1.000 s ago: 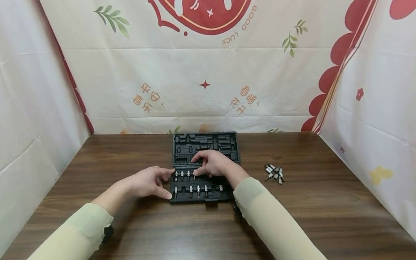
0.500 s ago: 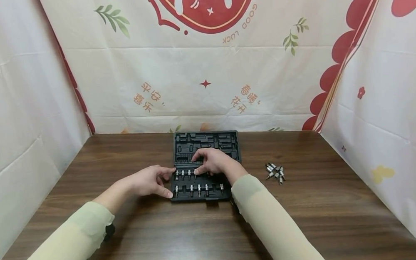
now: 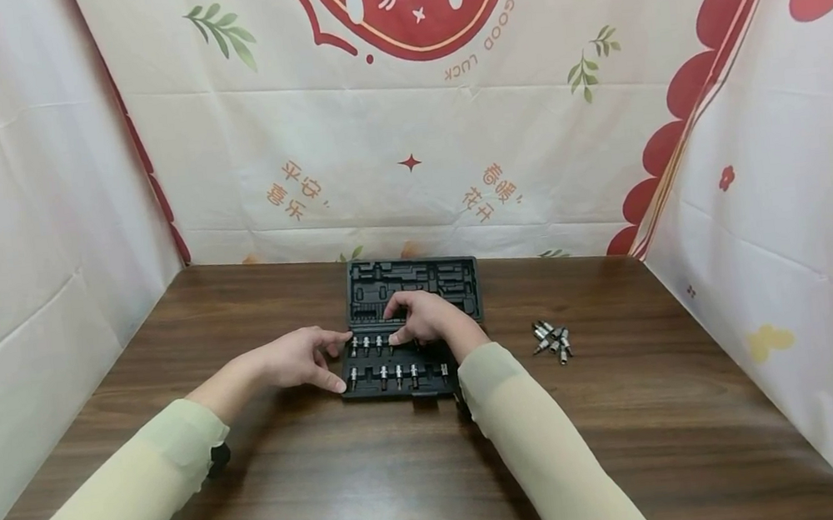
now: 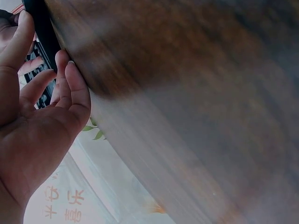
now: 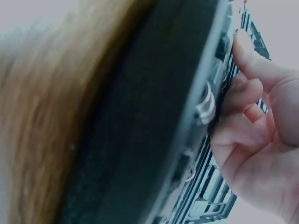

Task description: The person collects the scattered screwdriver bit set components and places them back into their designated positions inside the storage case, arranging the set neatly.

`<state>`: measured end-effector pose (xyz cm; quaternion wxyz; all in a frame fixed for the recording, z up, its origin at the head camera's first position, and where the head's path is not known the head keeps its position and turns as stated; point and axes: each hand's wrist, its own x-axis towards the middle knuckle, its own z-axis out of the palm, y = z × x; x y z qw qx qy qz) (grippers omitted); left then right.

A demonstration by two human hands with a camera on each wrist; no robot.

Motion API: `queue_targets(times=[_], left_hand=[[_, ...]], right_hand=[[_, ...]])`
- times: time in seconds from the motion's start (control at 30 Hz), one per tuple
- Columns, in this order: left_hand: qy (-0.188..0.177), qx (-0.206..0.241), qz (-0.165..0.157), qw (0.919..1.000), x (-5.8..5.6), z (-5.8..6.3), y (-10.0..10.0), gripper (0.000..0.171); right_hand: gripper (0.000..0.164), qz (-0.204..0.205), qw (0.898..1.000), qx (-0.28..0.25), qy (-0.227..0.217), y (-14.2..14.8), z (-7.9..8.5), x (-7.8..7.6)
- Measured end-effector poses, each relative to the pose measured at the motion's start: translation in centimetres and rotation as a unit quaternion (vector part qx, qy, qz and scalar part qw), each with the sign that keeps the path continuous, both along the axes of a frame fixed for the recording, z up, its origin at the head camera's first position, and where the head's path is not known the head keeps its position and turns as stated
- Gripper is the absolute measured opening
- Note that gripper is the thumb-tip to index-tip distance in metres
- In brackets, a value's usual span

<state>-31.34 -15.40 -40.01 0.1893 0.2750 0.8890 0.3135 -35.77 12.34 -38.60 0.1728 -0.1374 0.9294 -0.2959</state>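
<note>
A black tool case [image 3: 369,398] lies open on the table, its moulded lid [image 3: 456,282] laid back. Silver bit sockets [image 3: 384,376] stand in two rows in its near half. My left hand [image 3: 294,361] holds the case's left side, thumb at the near corner and index finger at the hinge end; in the left wrist view its fingertips [image 4: 65,63] meet the case edge. My right hand [image 3: 427,319] is over the back row. Its thumb presses at a bit socket there, and the index finger reaches toward the hinge. The hand hides the row's right part.
A small pile of loose bit sockets [image 3: 554,340] lies on the brown wooden table [image 3: 318,487], right of the case. Printed cloth [image 3: 404,127] hangs behind the table and along both sides.
Both hands keep their places at the case. The whole scene shifts slightly in the head view; otherwise nothing visibly moves.
</note>
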Motion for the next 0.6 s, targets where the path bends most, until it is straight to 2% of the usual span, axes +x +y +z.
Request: queue_targets(times=[0.33, 0.6], left_hand=[[-0.002, -0.001, -0.003, 1.0, -0.17, 0.07, 0.06, 0.093], [0.001, -0.001, 0.0, 1.0, -0.02, 0.08, -0.08, 0.094]], right_hand=[[0.033, -0.016, 1.0, 0.006, 0.014, -0.26, -0.27, -0.15], [0.032, -0.019, 1.0, -0.005, 0.006, -0.49, -0.32, -0.22]])
